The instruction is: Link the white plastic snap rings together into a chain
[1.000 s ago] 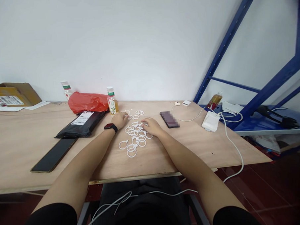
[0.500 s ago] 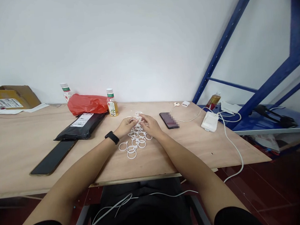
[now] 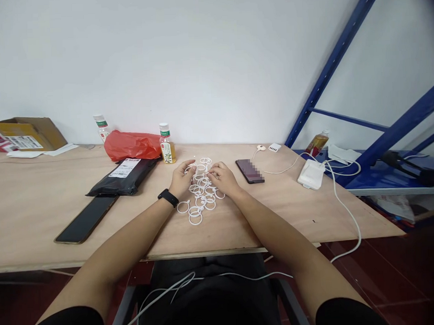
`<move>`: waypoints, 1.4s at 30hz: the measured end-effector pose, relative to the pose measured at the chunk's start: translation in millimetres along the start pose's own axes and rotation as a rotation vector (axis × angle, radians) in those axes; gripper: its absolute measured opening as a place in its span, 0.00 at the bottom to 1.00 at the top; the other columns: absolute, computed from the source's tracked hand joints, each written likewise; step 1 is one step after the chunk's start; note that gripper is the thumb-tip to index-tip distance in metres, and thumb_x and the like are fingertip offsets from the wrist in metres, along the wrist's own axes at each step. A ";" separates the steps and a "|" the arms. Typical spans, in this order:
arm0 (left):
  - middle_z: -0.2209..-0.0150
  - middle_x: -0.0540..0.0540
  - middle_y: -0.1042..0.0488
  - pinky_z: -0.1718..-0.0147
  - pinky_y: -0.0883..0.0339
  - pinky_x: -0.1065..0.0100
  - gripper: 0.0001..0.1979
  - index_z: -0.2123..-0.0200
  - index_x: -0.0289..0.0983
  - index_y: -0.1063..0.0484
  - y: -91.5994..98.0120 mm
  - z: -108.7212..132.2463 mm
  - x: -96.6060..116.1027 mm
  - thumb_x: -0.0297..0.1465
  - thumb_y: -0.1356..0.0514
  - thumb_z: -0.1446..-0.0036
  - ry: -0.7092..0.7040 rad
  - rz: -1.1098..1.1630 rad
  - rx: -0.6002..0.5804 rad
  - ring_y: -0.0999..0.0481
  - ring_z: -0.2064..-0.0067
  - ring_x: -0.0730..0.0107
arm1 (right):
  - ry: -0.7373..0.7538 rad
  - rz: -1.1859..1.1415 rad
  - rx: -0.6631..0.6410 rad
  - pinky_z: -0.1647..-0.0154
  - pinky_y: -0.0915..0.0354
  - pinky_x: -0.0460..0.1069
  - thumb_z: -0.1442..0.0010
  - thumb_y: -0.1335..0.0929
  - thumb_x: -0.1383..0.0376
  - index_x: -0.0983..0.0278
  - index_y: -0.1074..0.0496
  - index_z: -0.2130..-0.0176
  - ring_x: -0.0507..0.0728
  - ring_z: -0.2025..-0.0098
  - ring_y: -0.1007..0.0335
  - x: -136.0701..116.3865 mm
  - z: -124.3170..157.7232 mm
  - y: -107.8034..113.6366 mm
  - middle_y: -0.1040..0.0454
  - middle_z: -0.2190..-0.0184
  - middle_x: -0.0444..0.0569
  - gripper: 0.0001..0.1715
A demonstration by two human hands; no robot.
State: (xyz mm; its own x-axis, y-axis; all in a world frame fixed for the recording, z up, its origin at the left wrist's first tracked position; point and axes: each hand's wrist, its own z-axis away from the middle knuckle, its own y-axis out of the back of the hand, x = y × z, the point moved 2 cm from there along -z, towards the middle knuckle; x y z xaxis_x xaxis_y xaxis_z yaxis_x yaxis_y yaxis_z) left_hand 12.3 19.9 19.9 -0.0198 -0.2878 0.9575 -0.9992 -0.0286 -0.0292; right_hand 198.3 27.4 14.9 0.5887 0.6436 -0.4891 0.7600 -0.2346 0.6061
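A loose pile of white plastic curtain rings [image 3: 200,200], each with a small eyelet, lies on the wooden table. My left hand [image 3: 182,179], with a black band on its wrist, rests at the pile's left edge. Its thumb and forefinger are apart, with a ring showing close to them. On the other side, my right hand [image 3: 223,178] has its fingers pinched together at the upper right of the pile, on what looks like one ring. Its fingertips partly cover that ring.
To the left lie a dark phone [image 3: 86,220], a black parcel [image 3: 126,178], a red plastic bag [image 3: 132,145] and a drink bottle [image 3: 167,144]. A second phone [image 3: 249,171] and a white charger [image 3: 311,173] with cables are on the right. A blue rack [image 3: 337,66] stands beyond.
My hands have drawn slightly apart, and the left thumb and forefinger have spread. The whole view has shifted a little, so the table things appear farther right.
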 end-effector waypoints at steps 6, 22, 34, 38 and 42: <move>0.64 0.50 0.33 0.82 0.31 0.76 0.18 0.49 0.38 0.34 -3.5 2.3 1.6 0.35 0.40 0.42 0.022 0.035 -0.045 0.27 0.76 0.78 | -0.075 -0.038 -0.024 0.63 0.36 0.48 0.40 0.32 0.62 0.61 0.25 0.63 0.53 0.68 0.29 3.5 1.0 -4.8 0.23 0.69 0.45 0.06; 0.80 0.57 0.33 0.73 0.32 0.73 0.38 0.36 0.34 0.43 -2.5 -0.6 -3.3 0.35 0.33 0.48 0.058 0.165 -0.072 0.25 0.75 0.73 | -0.097 -0.185 -0.022 0.62 0.31 0.48 0.41 0.32 0.62 0.60 0.23 0.56 0.53 0.67 0.25 -5.4 4.2 -5.6 0.20 0.65 0.46 0.13; 0.62 0.41 0.20 0.52 0.31 0.60 0.20 0.60 0.33 0.21 -4.9 -0.7 -11.6 0.44 0.33 0.49 -0.149 0.021 -0.142 0.22 0.58 0.62 | -0.157 -0.274 0.018 0.63 0.30 0.49 0.42 0.31 0.59 0.61 0.21 0.58 0.55 0.68 0.25 -14.7 3.8 -1.9 0.19 0.65 0.49 0.14; 0.61 0.43 0.19 0.53 0.31 0.61 0.15 0.62 0.36 0.20 -4.8 3.8 -7.2 0.41 0.34 0.46 -0.261 -0.199 -0.141 0.22 0.58 0.63 | -0.193 -0.341 0.017 0.66 0.30 0.48 0.43 0.30 0.57 0.62 0.21 0.58 0.55 0.67 0.25 -9.6 4.5 -4.3 0.20 0.66 0.49 0.15; 0.64 0.44 0.20 0.56 0.31 0.63 0.13 0.61 0.38 0.19 -3.8 7.2 -1.7 0.40 0.36 0.44 -0.343 -0.371 -0.137 0.23 0.60 0.64 | -0.203 -0.406 0.025 0.68 0.31 0.48 0.44 0.29 0.56 0.63 0.20 0.62 0.55 0.68 0.26 -6.7 3.8 -4.2 0.20 0.67 0.49 0.14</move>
State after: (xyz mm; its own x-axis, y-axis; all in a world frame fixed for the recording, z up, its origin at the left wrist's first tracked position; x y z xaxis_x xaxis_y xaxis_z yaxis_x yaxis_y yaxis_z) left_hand 16.4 13.6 16.3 0.3258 -0.5799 0.7467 -0.9328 -0.0687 0.3537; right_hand 192.3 21.3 13.3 0.2814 0.5321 -0.7985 0.9454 -0.0114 0.3256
